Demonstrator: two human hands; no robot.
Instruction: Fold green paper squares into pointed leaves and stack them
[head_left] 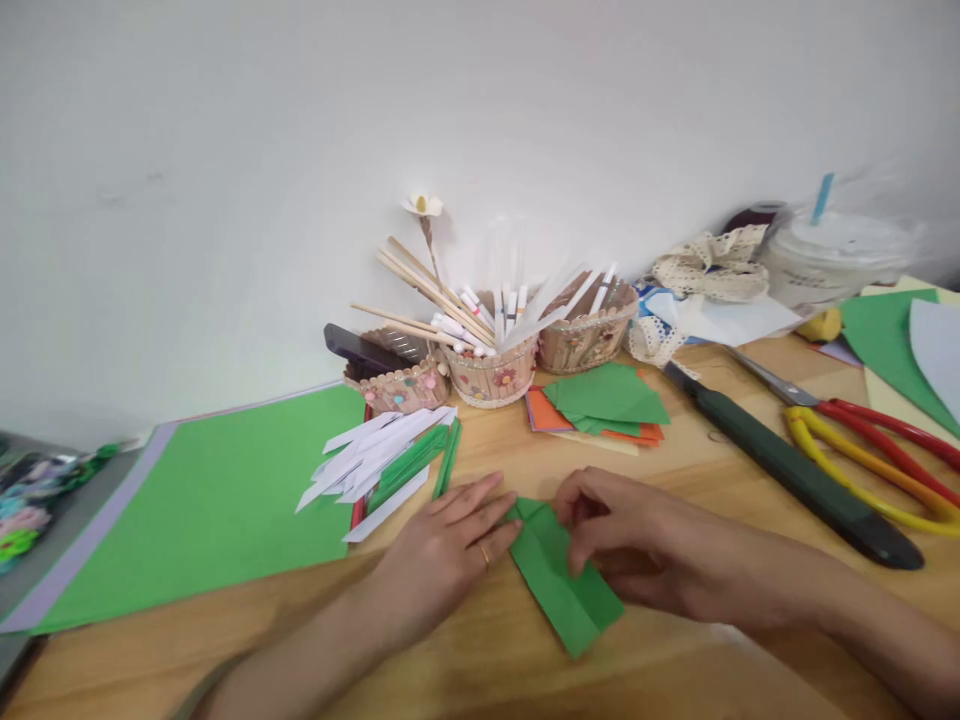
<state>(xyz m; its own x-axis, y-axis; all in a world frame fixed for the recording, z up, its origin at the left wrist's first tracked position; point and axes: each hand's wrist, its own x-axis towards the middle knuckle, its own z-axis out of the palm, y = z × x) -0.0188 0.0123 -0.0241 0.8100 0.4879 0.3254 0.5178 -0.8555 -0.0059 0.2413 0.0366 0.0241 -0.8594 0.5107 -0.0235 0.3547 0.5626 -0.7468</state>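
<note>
A folded green paper, creased into a long slanted strip, is laid on the wooden table between both hands. Its left edge is pressed by the left hand, held flat with fingers unclenched. Its upper end is hidden under the curled right hand; whether a fold is pinched cannot be told. Bare wood is left in front, with paper strips just to the left and a dark knife to the right.

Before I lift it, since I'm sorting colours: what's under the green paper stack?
Orange sheets peek out beneath the green paper stack, a pale one lowest; their middles are covered.
</note>
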